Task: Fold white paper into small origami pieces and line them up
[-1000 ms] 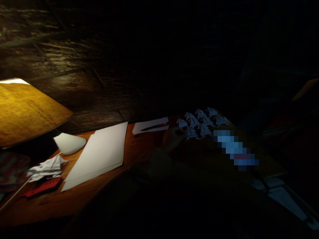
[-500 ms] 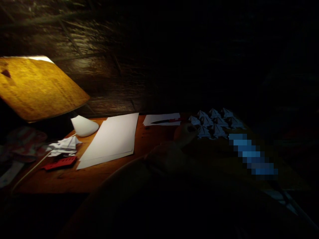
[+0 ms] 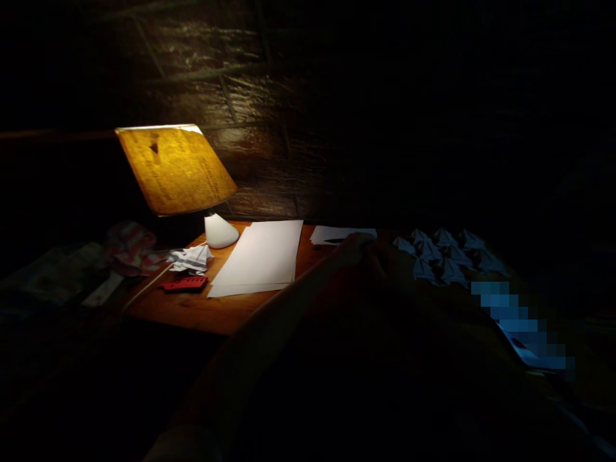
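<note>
My left hand (image 3: pixel 362 251) reaches across a dim wooden table (image 3: pixel 202 312), the forearm coming up from the lower left. Its fingers look curled, and the dark hides what, if anything, is in them. It lies between a small white sheet (image 3: pixel 344 232) with a dark pen on it and a cluster of several folded white paper figures (image 3: pixel 447 258), just left of the figures. My right hand is not visible.
A lit lamp with a yellow shade (image 3: pixel 176 168) and white base (image 3: pixel 220 232) stands at the back left. Beside it lie a stack of white sheets (image 3: pixel 262 256), crumpled paper (image 3: pixel 192 258), a red flat object (image 3: pixel 185 283) and a striped cloth (image 3: pixel 129 247). A stone wall rises behind.
The view has swung left, so the lamp and papers now sit nearer the middle. My left hand stays by the folded figures, drawn slightly toward the small sheet.
</note>
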`<state>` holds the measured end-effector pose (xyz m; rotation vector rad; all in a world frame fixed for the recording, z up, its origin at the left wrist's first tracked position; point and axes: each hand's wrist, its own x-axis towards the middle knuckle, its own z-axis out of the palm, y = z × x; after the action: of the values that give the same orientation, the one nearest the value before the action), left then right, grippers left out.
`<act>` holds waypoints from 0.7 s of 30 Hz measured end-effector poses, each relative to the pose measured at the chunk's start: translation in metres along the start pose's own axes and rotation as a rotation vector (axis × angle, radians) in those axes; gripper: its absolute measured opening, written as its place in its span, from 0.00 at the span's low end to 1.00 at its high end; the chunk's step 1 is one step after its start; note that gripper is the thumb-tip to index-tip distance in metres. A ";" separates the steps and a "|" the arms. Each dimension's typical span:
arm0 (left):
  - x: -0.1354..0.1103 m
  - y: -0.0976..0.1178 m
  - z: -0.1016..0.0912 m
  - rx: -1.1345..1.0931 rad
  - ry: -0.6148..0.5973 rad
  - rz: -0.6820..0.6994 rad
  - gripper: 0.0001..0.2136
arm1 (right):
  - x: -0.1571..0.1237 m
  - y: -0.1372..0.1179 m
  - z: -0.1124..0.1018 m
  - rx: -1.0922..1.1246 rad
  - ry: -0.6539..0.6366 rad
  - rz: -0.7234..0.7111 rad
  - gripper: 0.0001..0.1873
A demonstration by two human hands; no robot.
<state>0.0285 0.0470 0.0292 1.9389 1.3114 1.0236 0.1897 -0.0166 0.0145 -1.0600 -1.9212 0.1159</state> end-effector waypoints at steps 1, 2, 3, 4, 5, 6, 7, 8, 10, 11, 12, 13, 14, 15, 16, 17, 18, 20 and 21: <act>0.001 -0.001 -0.018 0.072 -0.009 -0.020 0.15 | 0.000 0.002 0.001 -0.020 -0.015 0.013 0.16; -0.001 -0.004 -0.038 0.141 -0.004 -0.044 0.12 | 0.000 0.003 0.002 -0.036 -0.026 0.009 0.16; -0.006 -0.009 -0.059 0.214 0.023 -0.078 0.09 | 0.000 0.004 0.004 -0.043 -0.029 0.003 0.17; -0.012 -0.017 -0.081 0.286 0.073 -0.117 0.08 | 0.000 0.004 0.005 -0.045 -0.032 -0.005 0.17; -0.020 -0.026 -0.102 0.359 0.135 -0.164 0.09 | -0.001 0.005 0.007 -0.048 -0.038 -0.012 0.16; -0.028 -0.036 -0.122 0.429 0.200 -0.223 0.12 | -0.001 0.006 0.008 -0.054 -0.050 -0.016 0.16; -0.036 -0.047 -0.139 0.490 0.246 -0.291 0.19 | -0.001 0.006 0.010 -0.067 -0.072 -0.016 0.16; -0.042 -0.059 -0.153 0.540 0.272 -0.364 0.26 | -0.001 0.007 0.011 -0.087 -0.097 -0.013 0.15; -0.051 -0.080 -0.170 0.602 0.273 -0.512 0.39 | -0.002 0.008 0.013 -0.136 -0.146 0.000 0.15; -0.053 -0.089 -0.175 0.623 0.260 -0.568 0.43 | -0.003 0.009 0.014 -0.159 -0.163 0.006 0.15; -0.053 -0.096 -0.176 0.639 0.242 -0.607 0.45 | -0.003 0.010 0.015 -0.178 -0.176 0.011 0.15; -0.053 -0.102 -0.177 0.654 0.224 -0.623 0.47 | -0.004 0.011 0.016 -0.192 -0.187 0.012 0.15; -0.052 -0.107 -0.177 0.667 0.206 -0.631 0.48 | -0.004 0.011 0.017 -0.200 -0.198 0.012 0.15; -0.052 -0.109 -0.176 0.677 0.189 -0.635 0.48 | -0.004 0.012 0.018 -0.205 -0.208 0.011 0.15; -0.051 -0.111 -0.175 0.689 0.176 -0.637 0.48 | -0.004 0.013 0.019 -0.209 -0.214 0.012 0.15; -0.051 -0.112 -0.175 0.700 0.169 -0.636 0.48 | -0.004 0.014 0.019 -0.212 -0.218 0.016 0.16; -0.051 -0.113 -0.175 0.712 0.165 -0.635 0.47 | -0.004 0.015 0.019 -0.216 -0.220 0.020 0.16; -0.051 -0.112 -0.175 0.732 0.165 -0.634 0.47 | -0.004 0.017 0.020 -0.220 -0.223 0.026 0.15; -0.052 -0.112 -0.176 0.740 0.163 -0.635 0.46 | -0.003 0.018 0.020 -0.220 -0.225 0.030 0.15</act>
<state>-0.1858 0.0455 0.0203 1.6876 2.4374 0.3954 0.1867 -0.0016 -0.0072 -1.2662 -2.1584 0.0415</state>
